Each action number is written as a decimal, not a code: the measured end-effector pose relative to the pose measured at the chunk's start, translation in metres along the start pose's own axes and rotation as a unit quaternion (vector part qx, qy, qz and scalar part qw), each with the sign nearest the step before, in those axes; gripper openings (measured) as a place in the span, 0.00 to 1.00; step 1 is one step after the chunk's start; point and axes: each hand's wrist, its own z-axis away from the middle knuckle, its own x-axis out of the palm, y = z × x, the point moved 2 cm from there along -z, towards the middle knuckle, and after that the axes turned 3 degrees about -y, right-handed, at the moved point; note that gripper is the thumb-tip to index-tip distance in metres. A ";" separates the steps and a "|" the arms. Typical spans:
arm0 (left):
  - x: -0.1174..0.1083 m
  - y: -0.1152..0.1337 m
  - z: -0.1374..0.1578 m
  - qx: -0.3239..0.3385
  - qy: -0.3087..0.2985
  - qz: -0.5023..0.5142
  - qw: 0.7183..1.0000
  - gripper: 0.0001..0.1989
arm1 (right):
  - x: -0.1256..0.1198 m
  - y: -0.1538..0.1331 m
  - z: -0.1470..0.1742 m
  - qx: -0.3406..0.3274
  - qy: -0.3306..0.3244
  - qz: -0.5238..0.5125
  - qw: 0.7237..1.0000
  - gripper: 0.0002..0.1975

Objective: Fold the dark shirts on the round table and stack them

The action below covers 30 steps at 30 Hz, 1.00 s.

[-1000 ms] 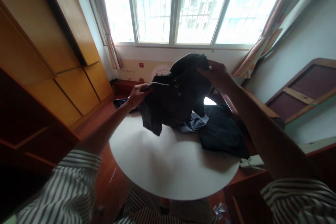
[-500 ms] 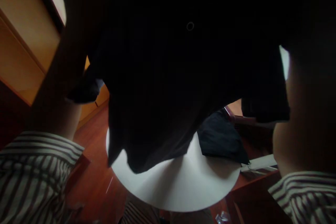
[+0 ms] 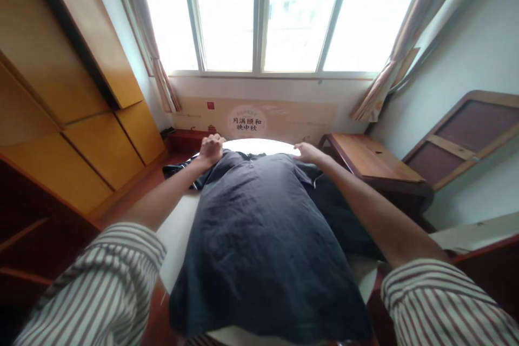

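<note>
A dark navy short-sleeved shirt (image 3: 259, 238) lies spread over a round white table (image 3: 178, 232), its hem hanging past the near edge. My left hand (image 3: 211, 150) is closed on the shirt at its far left shoulder. At the far right shoulder, my right hand (image 3: 308, 152) pinches the fabric. Beneath the shirt's right side, another dark garment (image 3: 344, 216) shows on the table, partly hidden.
Yellow wooden cabinets (image 3: 89, 146) stand along the left. A small wooden desk (image 3: 373, 157) and a leaning framed panel (image 3: 466, 135) are on the right. Beyond the table are a printed banner (image 3: 284, 116) and a bright window (image 3: 259, 16) with curtains (image 3: 381, 86).
The shirt, held up close in front of the camera before, has come down and away onto the table. Both hands have moved forward with it, and the view has tilted up to the window.
</note>
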 end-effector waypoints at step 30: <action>-0.062 0.012 0.384 0.226 -0.251 0.042 0.940 0.41 | 0.023 -0.029 0.371 -0.119 -0.113 0.026 0.986 0.31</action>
